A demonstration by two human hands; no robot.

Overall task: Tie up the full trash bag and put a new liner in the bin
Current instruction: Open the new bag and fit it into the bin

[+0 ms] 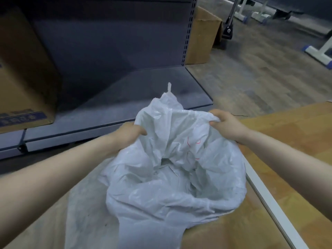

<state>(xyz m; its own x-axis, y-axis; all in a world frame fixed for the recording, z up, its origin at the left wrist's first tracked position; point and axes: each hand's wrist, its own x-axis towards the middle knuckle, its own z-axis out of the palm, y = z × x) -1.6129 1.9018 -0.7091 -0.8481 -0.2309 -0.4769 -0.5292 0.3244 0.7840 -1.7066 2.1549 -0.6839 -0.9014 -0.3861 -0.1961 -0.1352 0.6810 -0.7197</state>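
One head-worn wide-angle camera is supplying the only view; it is looking forward and steeply down from above the person's outstretched forearms; the left hand [130,133] and right hand [226,125] are sitting near mid-frame, close to the lens; the white trash bag [176,177] is filling the lower centre; a dark shelving unit [111,51] is standing ahead; wood-pattern flooring [260,72] is receding to the upper right; straight lines are bending at the edges.

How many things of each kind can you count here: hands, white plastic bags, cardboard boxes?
Hands: 2, left hand and right hand, both gripping the bag
White plastic bags: 1
Cardboard boxes: 2, one left, one behind the shelving
Total: 5
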